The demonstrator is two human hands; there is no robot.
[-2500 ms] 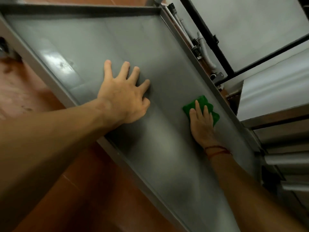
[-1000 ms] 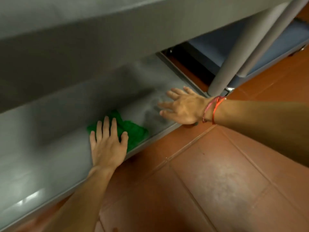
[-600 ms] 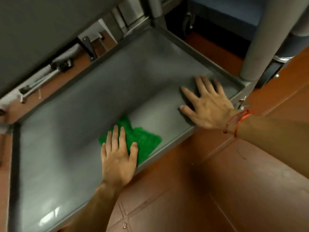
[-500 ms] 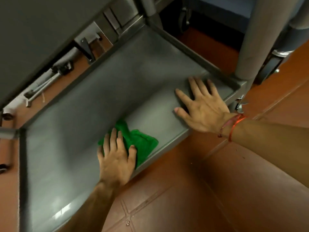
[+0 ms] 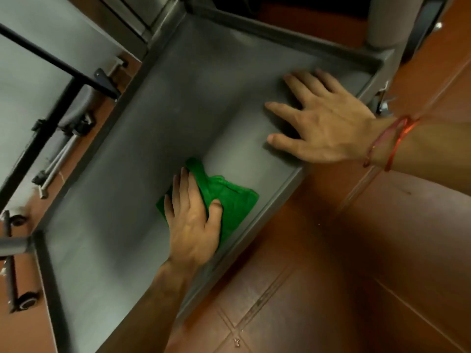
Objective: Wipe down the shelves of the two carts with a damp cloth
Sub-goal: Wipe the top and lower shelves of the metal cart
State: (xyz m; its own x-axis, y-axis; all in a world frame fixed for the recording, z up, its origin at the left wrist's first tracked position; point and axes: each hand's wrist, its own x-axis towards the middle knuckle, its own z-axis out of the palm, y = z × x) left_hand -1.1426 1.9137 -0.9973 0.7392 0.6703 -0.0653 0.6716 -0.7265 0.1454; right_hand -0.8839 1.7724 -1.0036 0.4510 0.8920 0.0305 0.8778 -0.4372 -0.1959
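Grey metal cart shelf [image 5: 191,98]: lying across the centre of the frame.
Green cloth [image 5: 229,200]: sitting on the shelf at lower centre, near its front rim.
Left hand [image 5: 191,225]: pressing flat on the cloth, fingers straight, not curling round it.
Right hand [image 5: 323,123]: upper right, resting spread and flat on bare shelf, holding nothing.
Red string bracelet [image 5: 390,143]: circling the right wrist.

grey metal shelf [image 5: 158,138], green cloth [image 5: 229,200] on it
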